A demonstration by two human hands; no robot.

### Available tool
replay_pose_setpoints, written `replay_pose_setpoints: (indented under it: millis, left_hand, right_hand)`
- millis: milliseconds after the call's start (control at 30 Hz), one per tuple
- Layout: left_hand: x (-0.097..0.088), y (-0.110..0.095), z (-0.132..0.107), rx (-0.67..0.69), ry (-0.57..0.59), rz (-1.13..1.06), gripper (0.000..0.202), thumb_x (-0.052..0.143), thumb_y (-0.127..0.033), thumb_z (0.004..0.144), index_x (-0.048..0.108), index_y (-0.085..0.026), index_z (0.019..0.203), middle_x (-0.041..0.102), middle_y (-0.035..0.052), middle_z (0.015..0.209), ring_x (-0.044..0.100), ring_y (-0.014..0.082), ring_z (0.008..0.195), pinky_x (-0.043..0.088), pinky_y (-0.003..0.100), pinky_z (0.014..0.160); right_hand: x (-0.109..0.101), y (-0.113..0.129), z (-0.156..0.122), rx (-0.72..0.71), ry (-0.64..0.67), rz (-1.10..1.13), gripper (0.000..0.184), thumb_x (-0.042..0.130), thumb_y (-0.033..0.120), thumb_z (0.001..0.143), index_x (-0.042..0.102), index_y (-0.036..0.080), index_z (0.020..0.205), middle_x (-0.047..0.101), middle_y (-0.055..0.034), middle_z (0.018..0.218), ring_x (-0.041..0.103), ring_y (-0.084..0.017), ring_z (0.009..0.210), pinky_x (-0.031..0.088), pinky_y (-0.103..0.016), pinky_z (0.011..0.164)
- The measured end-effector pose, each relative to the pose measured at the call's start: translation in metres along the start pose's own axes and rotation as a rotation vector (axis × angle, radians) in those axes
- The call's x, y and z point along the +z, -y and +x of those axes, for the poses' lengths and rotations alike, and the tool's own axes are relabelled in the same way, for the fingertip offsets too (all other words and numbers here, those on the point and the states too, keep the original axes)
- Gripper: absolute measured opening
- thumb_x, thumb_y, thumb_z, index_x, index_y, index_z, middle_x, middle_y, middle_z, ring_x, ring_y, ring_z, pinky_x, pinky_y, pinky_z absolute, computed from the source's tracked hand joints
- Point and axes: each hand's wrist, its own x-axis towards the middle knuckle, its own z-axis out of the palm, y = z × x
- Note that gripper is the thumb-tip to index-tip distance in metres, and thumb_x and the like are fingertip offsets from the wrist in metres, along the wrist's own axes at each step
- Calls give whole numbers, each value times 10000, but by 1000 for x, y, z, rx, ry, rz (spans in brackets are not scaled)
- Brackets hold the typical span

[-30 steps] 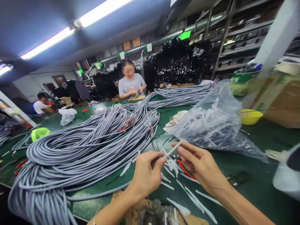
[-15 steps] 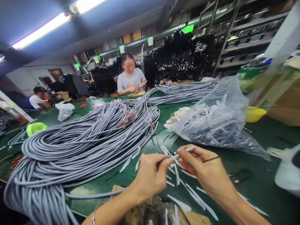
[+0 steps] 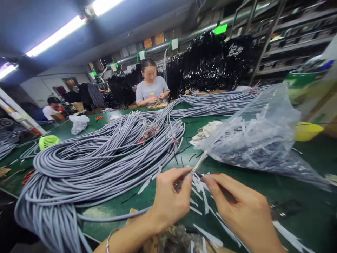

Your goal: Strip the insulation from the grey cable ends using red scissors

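My left hand [image 3: 172, 196] is closed in a pinch on the end of a grey cable [image 3: 113, 218], which runs in from the left. Out of its fingertips, up and to the right, sticks the cable's pale, braided-looking end [image 3: 200, 161]. Just right of it my right hand [image 3: 239, 203] pinches a thin dark strand [image 3: 199, 174], whose far end is hidden at the left fingertips. Bits of a red-orange handle show behind the right hand. White strips [image 3: 207, 235] lie on the table beneath both hands.
Coiled grey cables [image 3: 100, 165] fill the left side of the green table [image 3: 163, 182]. A clear plastic bag [image 3: 258, 140] of white strips stands at right, by a cloth [image 3: 206, 133] and a yellow scoop-like container [image 3: 308, 131]. Across the table a person [image 3: 152, 88] works with both hands.
My right hand has left the pale tip and now pinches the dark strand beside it. The cable end has tilted more upright in my left hand. The view has shifted slightly.
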Motion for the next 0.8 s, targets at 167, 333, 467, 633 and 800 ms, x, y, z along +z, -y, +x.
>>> replay_pose_setpoints:
  millis: [167, 333, 467, 633, 800]
  left_hand:
    - [-1, -3, -2, 13, 6, 14, 258, 501, -236, 831, 704, -133, 953, 682, 92, 757, 589, 156, 618, 478, 239, 577]
    - [0, -4, -2, 27, 8, 29, 251, 502, -240, 836, 701, -141, 952, 679, 93, 767, 582, 152, 616, 463, 230, 556]
    - [0, -5, -3, 49, 3, 52, 256, 498, -222, 830, 701, -121, 948, 653, 79, 697, 538, 134, 551, 435, 224, 514]
    - [0, -7, -3, 58, 6, 80, 229, 530, -208, 798, 722, -137, 902, 612, 42, 578, 485, 113, 471, 375, 210, 445]
    - [1, -6, 0, -74, 7, -25, 207, 568, -237, 768, 728, -106, 773, 684, 89, 664, 584, 143, 555, 444, 211, 501]
  right_hand:
    - [1, 2, -3, -49, 30, -51, 228, 491, 252, 869, 614, 195, 685, 645, 23, 604, 577, -84, 476, 435, -173, 507]
    - [1, 4, 0, -80, 20, -81, 271, 468, 263, 879, 620, 190, 667, 639, 15, 569, 568, -82, 438, 419, -169, 470]
    - [0, 6, 2, -80, 15, -76, 280, 468, 272, 872, 618, 197, 648, 641, 9, 557, 572, -94, 433, 417, -180, 444]
    - [0, 6, 1, -6, 71, 17, 289, 468, 271, 869, 606, 205, 623, 622, 20, 519, 529, -92, 385, 418, -191, 404]
    - [5, 5, -6, -166, -87, -108, 176, 531, 195, 838, 624, 177, 691, 660, -18, 590, 598, -113, 480, 452, -209, 525]
